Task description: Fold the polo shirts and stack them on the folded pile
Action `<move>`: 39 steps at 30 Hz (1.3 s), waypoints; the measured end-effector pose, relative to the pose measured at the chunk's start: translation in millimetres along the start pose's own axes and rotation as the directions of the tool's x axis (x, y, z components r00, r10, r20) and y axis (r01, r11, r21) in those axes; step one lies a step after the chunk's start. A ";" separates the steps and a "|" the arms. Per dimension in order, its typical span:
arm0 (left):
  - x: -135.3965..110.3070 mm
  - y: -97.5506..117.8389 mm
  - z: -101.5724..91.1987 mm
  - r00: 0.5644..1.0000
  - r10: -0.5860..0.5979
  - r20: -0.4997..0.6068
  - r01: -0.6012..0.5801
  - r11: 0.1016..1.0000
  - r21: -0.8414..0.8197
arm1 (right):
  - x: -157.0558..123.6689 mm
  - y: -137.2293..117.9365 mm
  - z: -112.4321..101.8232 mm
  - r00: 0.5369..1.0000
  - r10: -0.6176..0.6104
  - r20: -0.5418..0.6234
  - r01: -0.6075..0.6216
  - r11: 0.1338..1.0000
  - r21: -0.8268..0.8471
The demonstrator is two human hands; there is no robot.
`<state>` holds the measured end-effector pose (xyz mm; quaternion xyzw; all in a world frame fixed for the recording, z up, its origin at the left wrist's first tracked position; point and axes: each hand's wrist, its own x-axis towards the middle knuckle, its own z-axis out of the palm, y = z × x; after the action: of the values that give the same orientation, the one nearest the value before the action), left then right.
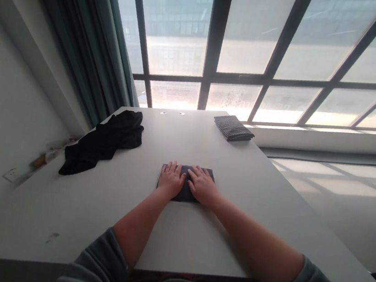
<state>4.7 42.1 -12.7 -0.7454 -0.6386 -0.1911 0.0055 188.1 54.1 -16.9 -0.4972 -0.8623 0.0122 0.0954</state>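
Cloth made up everything on the table, a smooth, matte, pale grey slab with straight edges. Three pieces lay there. One was a dark grey cloth, folded into a flat, neat rectangle near the middle of the table, somewhat closer to the near edge than the far one. A second, the black cloth, was a soft, crumpled heap with no fold to it, slumped along the left edge toward the far left corner. The third, a striped cloth, had fine dark and light lines and sat folded into a thick, tidy rectangle at the far edge, toward the far right corner.

Both hands rested palm down on the dark grey cloth. The left hand lay over its left half, fingers spread and pointing toward the far edge. The right hand lay over its right half, fingers also extended and slightly fanned. Neither pinched anything; both were flat and open against the fabric, side by side and nearly touching. Two bare forearms reached in from the near edge, grey sleeves pushed up toward the elbows.
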 end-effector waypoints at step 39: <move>10.8 -82.9 -37.0 0.941 -0.161 0.297 0.319 0.133 -0.938 | 13.0 54.7 -11.0 0.920 0.389 -0.053 -0.002 0.139 0.990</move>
<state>-83.6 58.3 5.2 -0.4721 -0.4764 -0.5062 -0.5421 230.5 92.1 -10.5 -0.4222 -0.5495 0.5011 0.5184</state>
